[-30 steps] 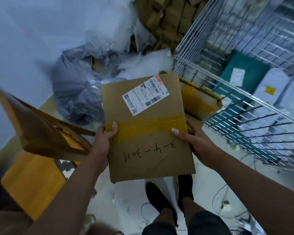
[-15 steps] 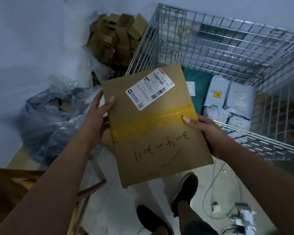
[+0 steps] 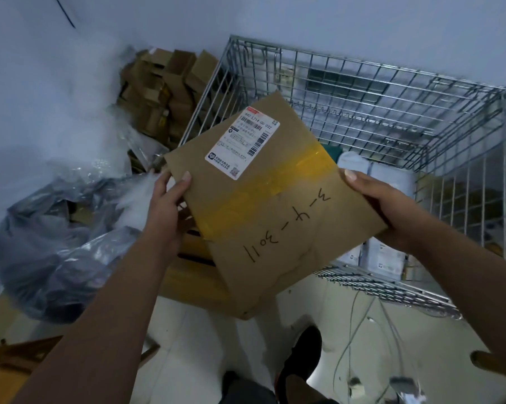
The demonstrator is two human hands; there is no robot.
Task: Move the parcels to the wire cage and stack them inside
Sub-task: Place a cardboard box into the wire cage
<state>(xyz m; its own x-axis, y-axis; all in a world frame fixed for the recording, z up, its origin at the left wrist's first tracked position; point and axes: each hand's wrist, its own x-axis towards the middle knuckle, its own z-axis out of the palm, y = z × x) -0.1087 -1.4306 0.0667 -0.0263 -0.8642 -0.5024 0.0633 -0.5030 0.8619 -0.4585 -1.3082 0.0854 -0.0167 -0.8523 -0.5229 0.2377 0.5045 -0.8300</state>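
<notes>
The parcel (image 3: 275,243), a flat brown one, is held by two of its edges. The left hand (image 3: 164,208) is curled round the edge away from the wire cage (image 3: 362,91), with the thumb laid on top and the fingers tucked under. The right hand (image 3: 391,208) is wrapped round the edge on the cage side in the same way. Two hands are likely used because the parcel is wide and thin and could bend or tip.

The parcel is held up in the air and tilted. Its far corner seems to reach over the cage's open top, and its near part is out over the floor. It has not been put down yet. The white label (image 3: 243,147) and yellow tape (image 3: 275,182) are turned up.

Low inside the cage, white parcels (image 3: 391,176) are seen, partly hidden by the held one. On the side away from the cage, a grey plastic bag (image 3: 56,243) and a pile of small boxes (image 3: 164,91) are seen.
</notes>
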